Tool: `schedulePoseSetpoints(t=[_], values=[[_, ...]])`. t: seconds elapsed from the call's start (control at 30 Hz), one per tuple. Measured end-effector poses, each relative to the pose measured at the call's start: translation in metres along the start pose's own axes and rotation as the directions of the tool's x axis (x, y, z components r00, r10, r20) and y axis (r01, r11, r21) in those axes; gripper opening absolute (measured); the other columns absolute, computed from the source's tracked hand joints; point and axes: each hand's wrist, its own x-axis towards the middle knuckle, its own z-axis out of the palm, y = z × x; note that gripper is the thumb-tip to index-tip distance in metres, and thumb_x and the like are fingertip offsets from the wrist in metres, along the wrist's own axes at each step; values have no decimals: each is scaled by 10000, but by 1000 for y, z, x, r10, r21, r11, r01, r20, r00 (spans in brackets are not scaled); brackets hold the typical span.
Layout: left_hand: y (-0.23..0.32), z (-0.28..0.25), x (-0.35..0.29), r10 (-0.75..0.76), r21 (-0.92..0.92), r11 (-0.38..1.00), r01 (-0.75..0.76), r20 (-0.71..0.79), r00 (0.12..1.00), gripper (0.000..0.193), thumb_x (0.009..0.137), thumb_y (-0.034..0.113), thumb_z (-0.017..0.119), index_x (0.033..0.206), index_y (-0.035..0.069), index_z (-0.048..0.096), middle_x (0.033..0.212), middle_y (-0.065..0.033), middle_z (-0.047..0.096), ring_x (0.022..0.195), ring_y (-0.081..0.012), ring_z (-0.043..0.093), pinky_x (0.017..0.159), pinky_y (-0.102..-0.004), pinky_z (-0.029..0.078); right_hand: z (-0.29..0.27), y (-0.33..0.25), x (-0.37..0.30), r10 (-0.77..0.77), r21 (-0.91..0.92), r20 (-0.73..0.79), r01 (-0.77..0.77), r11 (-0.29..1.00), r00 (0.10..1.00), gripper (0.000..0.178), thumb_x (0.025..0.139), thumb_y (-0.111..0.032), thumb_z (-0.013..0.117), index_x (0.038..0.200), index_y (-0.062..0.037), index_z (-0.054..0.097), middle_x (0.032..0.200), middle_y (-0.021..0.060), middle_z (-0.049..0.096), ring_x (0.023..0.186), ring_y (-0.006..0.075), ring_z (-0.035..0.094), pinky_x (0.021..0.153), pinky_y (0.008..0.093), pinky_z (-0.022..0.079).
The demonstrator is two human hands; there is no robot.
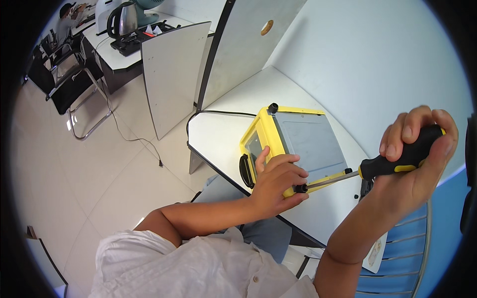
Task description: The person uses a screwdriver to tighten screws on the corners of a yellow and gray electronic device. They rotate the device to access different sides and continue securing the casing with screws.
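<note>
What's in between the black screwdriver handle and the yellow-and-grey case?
The metal screwdriver shaft. The head view shows it running from the handle in the right hand to the black corner foot on the yellow-and-grey case.

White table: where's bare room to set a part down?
On the table, bare: left of the yellow box, between black cable and near edge; behind the box, toward partition and wall. Crowded: the box's near corner, with left hand and screwdriver.

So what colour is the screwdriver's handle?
The handle is black with yellow parts, clearest in the head view.
</note>
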Motion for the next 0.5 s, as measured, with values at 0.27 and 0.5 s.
schedulePoseSetpoints(t=[0.27,0.5], values=[[-1,1,0,13,26,1000,-13,13,1000,313,666,250,812,902,176,619,1020,47,671,1173,-245,544,1094,-570,132,-42,51,37,-188,650,667,-440,620,721,303,956,-204,589,1159,-67,410,752,103,563,560,176,633,538,287,578],[-1,5,-3,16,23,1000,-16,-31,999,296,683,330,806,880,182,644,1027,52,670,1160,-235,552,1095,-569,134,7,11,-5,57,22,-22,-56,998,998,519,1025,-413,383,1371,-26,362,741,59,473,473,70,450,423,184,426]])
